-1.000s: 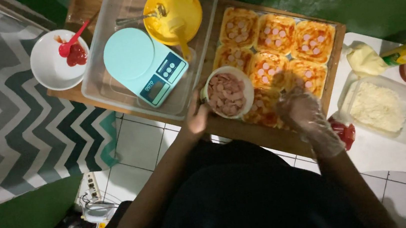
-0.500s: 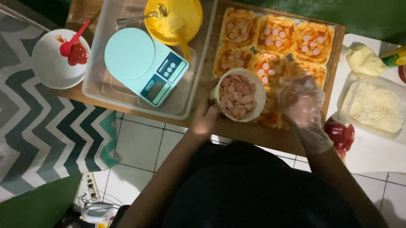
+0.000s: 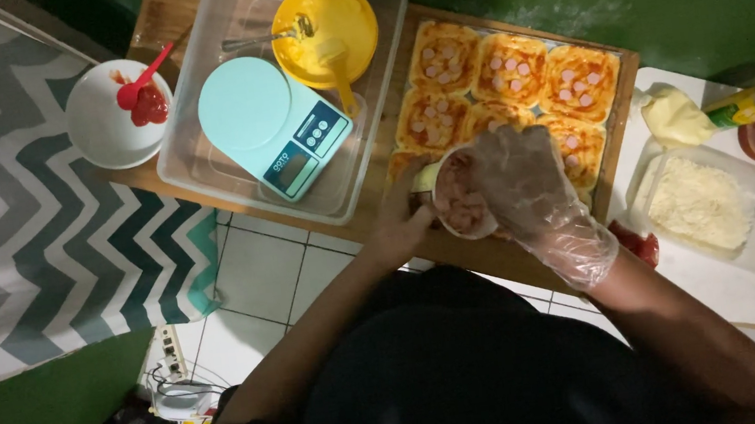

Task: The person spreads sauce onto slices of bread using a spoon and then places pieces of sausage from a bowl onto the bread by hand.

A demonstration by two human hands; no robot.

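Observation:
My left hand (image 3: 405,226) grips a small white bowl (image 3: 453,202) of pink sausage slices, tilted up over the near edge of the wooden board (image 3: 623,94). My right hand (image 3: 532,188), in a clear plastic glove, reaches into that bowl with its fingers on the slices; I cannot see whether it has pinched any. Just beyond the hands lie several square dough pieces (image 3: 508,67) spread with orange sauce and dotted with sausage rounds, set in rows on the board.
A clear plastic bin (image 3: 204,160) at the left holds a pale blue kitchen scale (image 3: 271,124) and a yellow bowl (image 3: 325,29) with a spoon. A white bowl (image 3: 103,129) has red sauce and a red spoon. At right: a tub of grated cheese (image 3: 700,202), a sauce bottle (image 3: 749,104).
My left hand lifted the sausage bowl and tilted it toward me. My gloved right hand left the dough pieces and moved left into the bowl.

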